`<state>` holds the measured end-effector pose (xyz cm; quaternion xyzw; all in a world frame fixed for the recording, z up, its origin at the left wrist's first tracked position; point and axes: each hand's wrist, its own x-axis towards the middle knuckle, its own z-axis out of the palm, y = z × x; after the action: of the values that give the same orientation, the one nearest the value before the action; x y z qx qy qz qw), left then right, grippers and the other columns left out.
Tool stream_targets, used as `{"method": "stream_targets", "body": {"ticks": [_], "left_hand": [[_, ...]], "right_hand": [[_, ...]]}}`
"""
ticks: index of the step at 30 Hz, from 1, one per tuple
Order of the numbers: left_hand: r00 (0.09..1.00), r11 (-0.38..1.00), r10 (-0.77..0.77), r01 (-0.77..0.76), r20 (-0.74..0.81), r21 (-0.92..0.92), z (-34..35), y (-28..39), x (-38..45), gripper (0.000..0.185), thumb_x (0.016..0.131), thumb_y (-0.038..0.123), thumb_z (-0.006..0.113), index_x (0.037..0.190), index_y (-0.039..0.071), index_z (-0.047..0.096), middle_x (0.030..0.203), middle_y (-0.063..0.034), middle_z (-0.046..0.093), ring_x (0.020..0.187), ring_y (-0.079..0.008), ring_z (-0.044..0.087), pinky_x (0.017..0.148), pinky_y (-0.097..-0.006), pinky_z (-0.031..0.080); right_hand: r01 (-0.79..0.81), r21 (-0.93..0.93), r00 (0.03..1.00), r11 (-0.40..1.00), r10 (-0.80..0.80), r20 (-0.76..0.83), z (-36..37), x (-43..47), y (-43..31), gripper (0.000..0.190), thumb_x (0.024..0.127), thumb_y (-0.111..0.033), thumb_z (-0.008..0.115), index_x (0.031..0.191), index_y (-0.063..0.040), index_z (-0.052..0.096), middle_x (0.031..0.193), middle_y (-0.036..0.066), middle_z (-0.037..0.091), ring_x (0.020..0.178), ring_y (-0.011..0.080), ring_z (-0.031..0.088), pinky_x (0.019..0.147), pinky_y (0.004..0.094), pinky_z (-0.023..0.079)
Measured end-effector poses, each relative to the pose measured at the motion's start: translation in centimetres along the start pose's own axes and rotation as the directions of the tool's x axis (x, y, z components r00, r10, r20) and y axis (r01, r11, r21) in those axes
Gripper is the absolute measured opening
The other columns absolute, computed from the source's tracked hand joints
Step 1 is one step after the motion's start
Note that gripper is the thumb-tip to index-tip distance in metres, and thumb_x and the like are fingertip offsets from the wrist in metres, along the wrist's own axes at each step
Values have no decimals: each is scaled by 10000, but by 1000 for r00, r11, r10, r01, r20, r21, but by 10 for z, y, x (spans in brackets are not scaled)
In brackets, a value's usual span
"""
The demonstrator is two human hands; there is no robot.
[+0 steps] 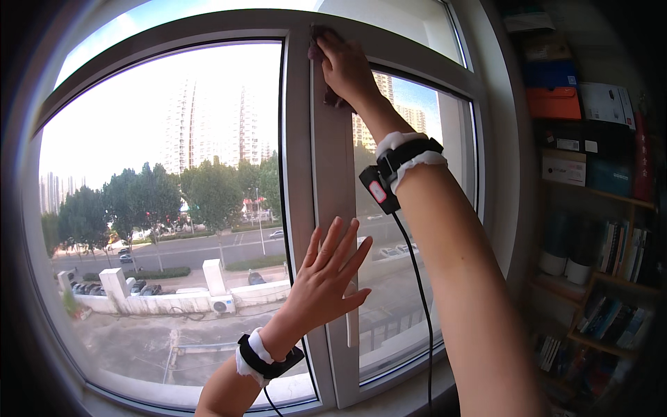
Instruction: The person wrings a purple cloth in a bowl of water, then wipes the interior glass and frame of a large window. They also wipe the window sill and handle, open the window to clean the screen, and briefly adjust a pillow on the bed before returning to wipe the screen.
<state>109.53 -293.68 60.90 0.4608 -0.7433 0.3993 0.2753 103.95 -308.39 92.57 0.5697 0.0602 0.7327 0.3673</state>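
Note:
High on the window frame (pixel 338 156), my right hand (pixel 348 65) presses a dark, bunched cloth (pixel 333 99) against the top corner of the casement sash. Part of the cloth is hidden under the fingers. Lower down, my left hand (pixel 329 271) has its fingers spread, palm towards the sash's upright, and holds nothing. Whether that palm touches the frame I cannot tell. Just below it shows the white window handle (pixel 353 331), partly covered by the hand. A large glass pane (pixel 172 156) fills the left side, and a narrower pane (pixel 396 313) lies right of the upright.
Black straps over white padding circle both wrists. A cable (pixel 417 271) hangs from the right wrist's device (pixel 379 188). Shelves with books (pixel 615 318) and boxes (pixel 552 102) stand at the right. The window sill (pixel 417 383) runs along the bottom.

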Motion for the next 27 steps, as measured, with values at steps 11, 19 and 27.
{"method": "stream_targets", "body": {"ticks": [11,19,27], "left_hand": [[973,875,-63,161,-222,456,-11,-23,96,892,858,450,694,1508,8,271,1600,-147,205,1505,-279,95,1223,-438,125],[983,687,-34,155,-182,710,-8,-58,125,872,904,709,393,1555,164,194,1622,-105,145,1505,-270,89,1223,-466,89],[978,720,-13,154,-209,676,-7,-55,126,888,890,736,382,1551,166,216,1616,-106,172,1503,-274,108,1219,-468,103]], "right_hand": [[169,-23,910,985,-165,-380,51,33,50,237,870,-140,577,1090,-108,661,1178,72,637,1084,303,582,940,432,486],[-39,-85,998,996,35,-55,-9,-43,176,467,877,-46,510,1344,-59,533,1374,119,537,1273,309,489,1085,402,397],[-471,-287,875,834,484,-30,-100,-138,330,461,909,-55,445,1365,-85,504,1380,157,517,1269,335,496,1060,422,429]]}}
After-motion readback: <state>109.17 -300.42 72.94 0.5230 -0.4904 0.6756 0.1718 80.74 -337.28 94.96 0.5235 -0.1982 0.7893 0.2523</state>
